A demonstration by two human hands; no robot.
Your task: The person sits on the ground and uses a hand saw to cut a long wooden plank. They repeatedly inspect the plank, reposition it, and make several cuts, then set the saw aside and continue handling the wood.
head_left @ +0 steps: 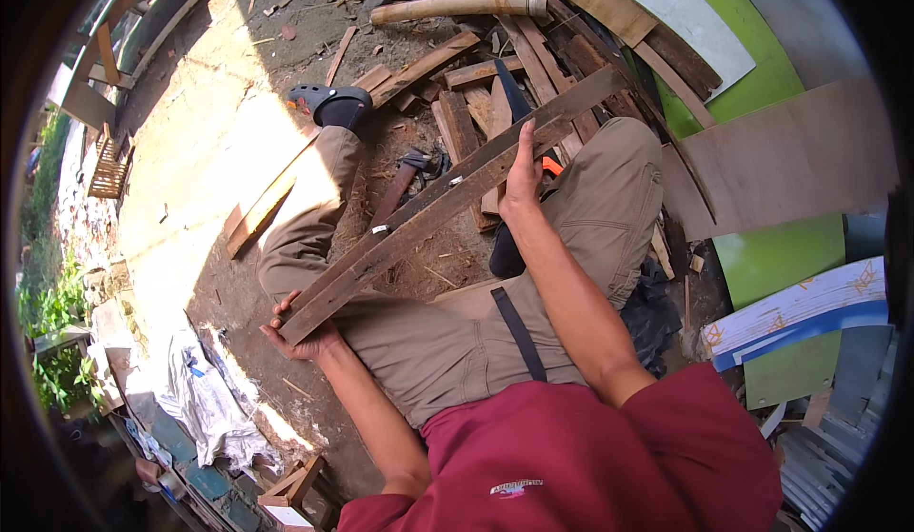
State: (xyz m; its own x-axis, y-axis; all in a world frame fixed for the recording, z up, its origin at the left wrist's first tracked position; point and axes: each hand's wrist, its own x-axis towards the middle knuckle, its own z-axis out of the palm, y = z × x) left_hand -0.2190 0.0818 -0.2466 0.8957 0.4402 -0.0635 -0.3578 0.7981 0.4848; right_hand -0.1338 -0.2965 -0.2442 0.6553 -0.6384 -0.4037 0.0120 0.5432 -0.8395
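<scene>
A long, worn wooden plank [409, 223] slants across my lap, its far end raised toward the upper right. It has a narrow face and a wide face, with small pale marks near its middle. Around its lower-left end, the fingers of my left hand [303, 337] are wrapped. My right hand [522, 185] grips it farther up, fingers pointing upward along its side. Beneath the plank, a hammer-like tool [395, 189] with a brown handle lies on the ground. Beside my right hand shows an orange handle [551, 166], and a dark blade [511, 91] sticks up beyond the plank.
Scrap wood [462, 128] is piled ahead, with a bamboo pole [457, 7] on top. Green and white boards [781, 246] lean at the right. My shod foot [328, 99] rests ahead-left. White cloth [205, 389] and a small wooden frame [295, 489] lie at the lower left.
</scene>
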